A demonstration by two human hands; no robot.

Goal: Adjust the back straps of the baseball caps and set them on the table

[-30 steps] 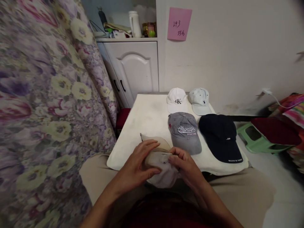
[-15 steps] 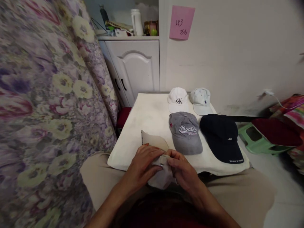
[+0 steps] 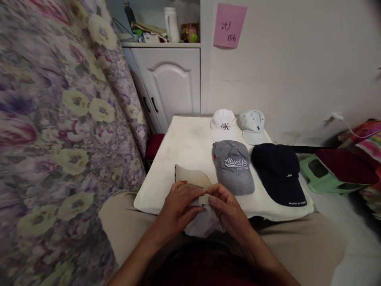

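Observation:
A beige baseball cap (image 3: 202, 224) is held between my two hands at the table's near edge, its brim pointing away from me. My left hand (image 3: 182, 203) grips its left side, fingers bent over the fabric. The fingers of my right hand (image 3: 228, 206) pinch the cap's back strap (image 3: 203, 199), where a small metal buckle shows. Just beyond my right hand lies a grey cap (image 3: 233, 169) lettered "Always". Beside it sits a dark navy cap (image 3: 278, 172). Farther back are a white CK cap (image 3: 224, 125) and a pale blue cap (image 3: 252, 127).
The caps lie on a table with a cream cover (image 3: 190, 139). A floral curtain (image 3: 68, 139) hangs at the left. Behind stands a white cabinet (image 3: 169, 83) under a shelf with a white jug (image 3: 172, 26). A green stool (image 3: 317, 171) is at the right.
The beige cap's strap and buckle have shifted slightly between my fingers. Both hands keep their hold, and the other caps lie as before.

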